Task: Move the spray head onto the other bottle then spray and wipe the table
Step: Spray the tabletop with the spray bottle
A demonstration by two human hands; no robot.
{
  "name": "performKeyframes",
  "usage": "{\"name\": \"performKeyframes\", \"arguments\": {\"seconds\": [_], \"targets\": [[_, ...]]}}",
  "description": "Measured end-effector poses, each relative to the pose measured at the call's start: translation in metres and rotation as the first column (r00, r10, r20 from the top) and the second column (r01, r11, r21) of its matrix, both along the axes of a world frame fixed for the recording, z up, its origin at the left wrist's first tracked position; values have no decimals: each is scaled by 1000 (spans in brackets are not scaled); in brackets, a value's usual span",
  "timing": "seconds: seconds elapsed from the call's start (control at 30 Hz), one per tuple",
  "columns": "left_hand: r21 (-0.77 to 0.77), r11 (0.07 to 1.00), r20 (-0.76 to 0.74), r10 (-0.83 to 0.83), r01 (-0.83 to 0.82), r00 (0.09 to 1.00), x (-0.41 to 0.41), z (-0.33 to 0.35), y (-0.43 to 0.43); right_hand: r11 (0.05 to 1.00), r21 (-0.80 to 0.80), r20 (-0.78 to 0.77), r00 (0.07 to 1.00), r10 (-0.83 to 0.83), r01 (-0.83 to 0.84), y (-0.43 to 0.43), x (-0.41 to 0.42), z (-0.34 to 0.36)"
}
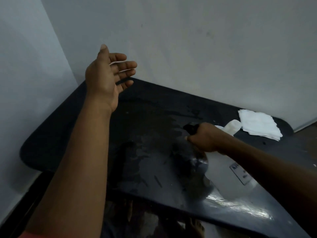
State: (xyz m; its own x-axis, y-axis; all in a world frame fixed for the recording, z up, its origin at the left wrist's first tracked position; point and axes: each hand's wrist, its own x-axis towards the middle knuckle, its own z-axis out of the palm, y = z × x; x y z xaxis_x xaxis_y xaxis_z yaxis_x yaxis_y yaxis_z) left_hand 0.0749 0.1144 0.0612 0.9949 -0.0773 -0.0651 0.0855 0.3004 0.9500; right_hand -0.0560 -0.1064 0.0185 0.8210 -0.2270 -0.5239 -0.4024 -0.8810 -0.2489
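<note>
My right hand [205, 139] grips the neck of a clear plastic bottle [228, 179] with a white label, and the black spray head [190, 128] sticks out above my fingers, pointing left over the table. The bottle is tilted toward me above the dark table [72, 127], whose middle is wet with streaks and droplets. My left hand [109, 78] is raised above the table's far left corner, palm up, fingers apart, holding nothing. A second pale bottle [232, 126] lies on its side behind my right hand, next to a stack of white paper tissues [259, 124].
Grey walls close off the table at the back and left. The table's rounded front edge runs low across the view, with floor and bare feet [195, 228] beneath it. A wall-floor edge shows at far right.
</note>
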Motion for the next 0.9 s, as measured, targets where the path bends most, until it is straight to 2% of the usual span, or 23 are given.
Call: {"name": "performKeyframes", "arguments": {"seconds": [0.1, 0.23, 0.47, 0.53, 0.67, 0.73, 0.9], "targets": [[17, 1000, -2, -5, 5, 1000, 0, -2, -5, 990, 52, 17, 991, -130, 129, -5, 4, -3], [15, 1000, 2, -13, 13, 1000, 1, -2, -7, 984, 89, -10, 988, -152, 153, -14, 2, 3], [-2, 1000, 12, -21, 22, 1000, -2, -1, -7, 971, 110, 98, 970, -222, 211, -13, 10, 5], [-9, 1000, 12, -17, 17, 1000, -2, -1, -6, 942, 218, 185, 937, -297, 256, -12, 12, 9], [6, 1000, 24, -19, 19, 1000, -3, -1, -7, 926, 325, 440, 837, -327, 191, -5, 25, 22], [17, 999, 26, -31, 31, 999, -3, -1, -8, 900, 402, 512, 775, -371, 166, -6, 39, 30], [0, 1000, 12, -21, 21, 1000, 0, -2, -5, 861, 482, 644, 601, -473, 160, -17, 75, 48]]}}
